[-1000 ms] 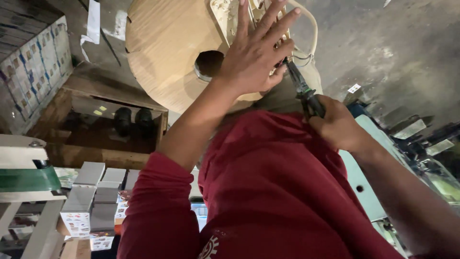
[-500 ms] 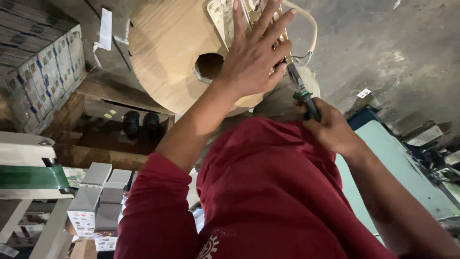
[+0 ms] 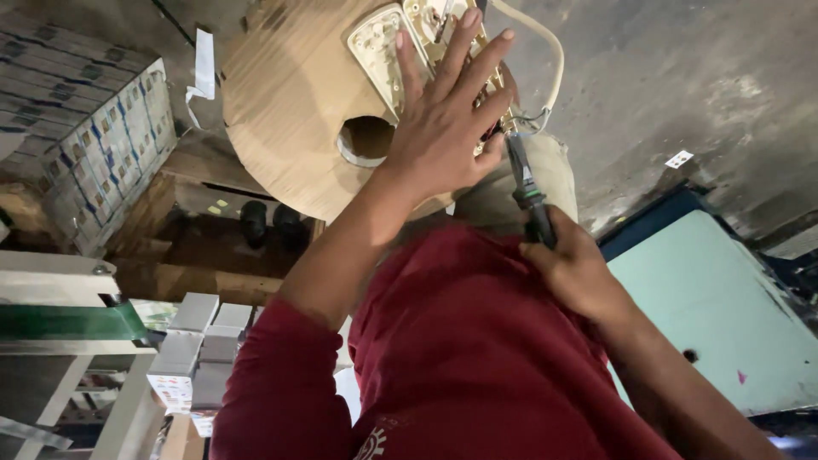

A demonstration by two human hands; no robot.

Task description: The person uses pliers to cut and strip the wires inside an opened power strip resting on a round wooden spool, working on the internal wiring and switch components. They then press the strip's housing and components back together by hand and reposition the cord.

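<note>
left hand [image 3: 443,128]: fingers spread flat, pressing a cream plastic casing [image 3: 383,43] on a round wooden spool [image 3: 290,111].
right hand [image 3: 575,268]: fist clamped around a dark-handled screwdriver [image 3: 527,192], tip at the casing.

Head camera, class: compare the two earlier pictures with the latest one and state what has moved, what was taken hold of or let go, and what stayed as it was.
Little changed. The view shifted slightly, so the round wooden board sits a bit further right in the picture. The left hand stays spread flat on the cream plastic casing. The right hand keeps its grip on the screwdriver, tip at the casing's edge. Nothing was let go.
</note>
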